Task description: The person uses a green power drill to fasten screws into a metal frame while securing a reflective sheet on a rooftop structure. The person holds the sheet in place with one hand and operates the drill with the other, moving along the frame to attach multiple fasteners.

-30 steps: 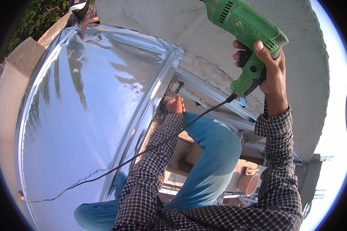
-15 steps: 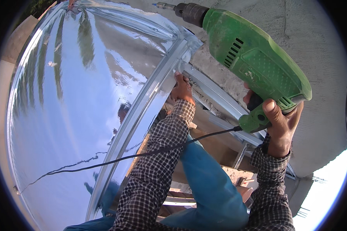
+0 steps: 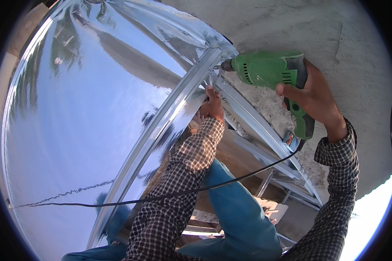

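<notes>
In my right hand (image 3: 315, 93) is a green corded power drill (image 3: 265, 69), held by its handle and pointing left. Its bit end is at the upper end of a metal channel (image 3: 154, 117), where foil is bunched; contact is hard to make out. Just below that point, my left hand (image 3: 213, 106) is closed at the loose edge of the shiny reflective foil sheet (image 3: 87, 126), thumb upward. Some of its fingers are hidden behind the hand. The foil spreads left of the channel, wrinkled at the top.
Along the rough concrete wall (image 3: 326, 43) runs a metal frame rail (image 3: 252, 117). A small box (image 3: 291, 141) rests by the rail. The black drill cord (image 3: 183, 194) crosses over my left forearm and the foil. Below my knees (image 3: 241, 209) are boards and a lower level.
The drill has swung down and left, from a raised, tilted position to nearly level, its tip now at the channel's upper end. My left hand has stayed nearly in place.
</notes>
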{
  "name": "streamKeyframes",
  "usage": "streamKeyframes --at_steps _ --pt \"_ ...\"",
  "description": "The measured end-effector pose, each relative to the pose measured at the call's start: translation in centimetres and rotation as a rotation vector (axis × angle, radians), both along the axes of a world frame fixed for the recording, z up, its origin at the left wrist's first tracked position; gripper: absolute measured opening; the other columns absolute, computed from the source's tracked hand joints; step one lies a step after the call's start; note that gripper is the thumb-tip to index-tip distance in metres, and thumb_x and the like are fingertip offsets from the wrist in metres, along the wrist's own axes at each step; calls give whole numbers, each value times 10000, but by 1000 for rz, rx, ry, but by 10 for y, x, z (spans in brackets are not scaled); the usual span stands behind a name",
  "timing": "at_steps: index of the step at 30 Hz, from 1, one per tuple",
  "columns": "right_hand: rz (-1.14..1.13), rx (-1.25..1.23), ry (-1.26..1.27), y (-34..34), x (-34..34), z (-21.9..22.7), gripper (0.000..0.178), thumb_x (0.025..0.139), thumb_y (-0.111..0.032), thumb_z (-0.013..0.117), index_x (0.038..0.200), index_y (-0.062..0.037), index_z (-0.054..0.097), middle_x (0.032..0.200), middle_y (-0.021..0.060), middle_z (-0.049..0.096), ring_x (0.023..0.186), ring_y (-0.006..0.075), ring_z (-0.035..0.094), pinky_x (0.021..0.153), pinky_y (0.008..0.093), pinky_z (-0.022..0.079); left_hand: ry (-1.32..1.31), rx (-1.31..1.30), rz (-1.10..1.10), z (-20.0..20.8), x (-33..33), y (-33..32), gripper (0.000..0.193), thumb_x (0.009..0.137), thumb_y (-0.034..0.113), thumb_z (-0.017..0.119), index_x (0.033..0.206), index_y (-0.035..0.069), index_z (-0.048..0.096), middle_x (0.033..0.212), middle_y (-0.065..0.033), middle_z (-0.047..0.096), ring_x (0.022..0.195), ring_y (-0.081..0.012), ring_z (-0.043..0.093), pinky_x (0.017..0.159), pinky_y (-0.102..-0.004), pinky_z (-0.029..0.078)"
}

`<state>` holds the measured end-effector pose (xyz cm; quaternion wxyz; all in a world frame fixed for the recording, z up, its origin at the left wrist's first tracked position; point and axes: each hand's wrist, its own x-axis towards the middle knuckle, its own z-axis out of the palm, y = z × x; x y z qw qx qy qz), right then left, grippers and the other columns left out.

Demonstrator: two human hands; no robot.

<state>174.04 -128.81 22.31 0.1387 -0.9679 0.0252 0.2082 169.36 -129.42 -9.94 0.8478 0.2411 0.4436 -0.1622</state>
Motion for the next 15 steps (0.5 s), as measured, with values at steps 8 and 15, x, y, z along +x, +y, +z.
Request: streamKeyframes --at_steps 8,15 --pt "39 53 56 -6 19 -6 535 837 -265 777 1189 53 529 817 91 659 602 140 652 571 291 552 8 -147 227 2 8 4 323 943 338 651 1035 27 643 788 -22 603 662 -109 576 544 -273 460" --pt "78 18 2 -1 14 -5 547 832 -269 782 1198 49 530 820 107 664 600 142 660 564 291 559 -64 -10 29 18 25 9 444 944 384 627 969 -57 681 929 -159 694 817 -162 655 723 -322 519"
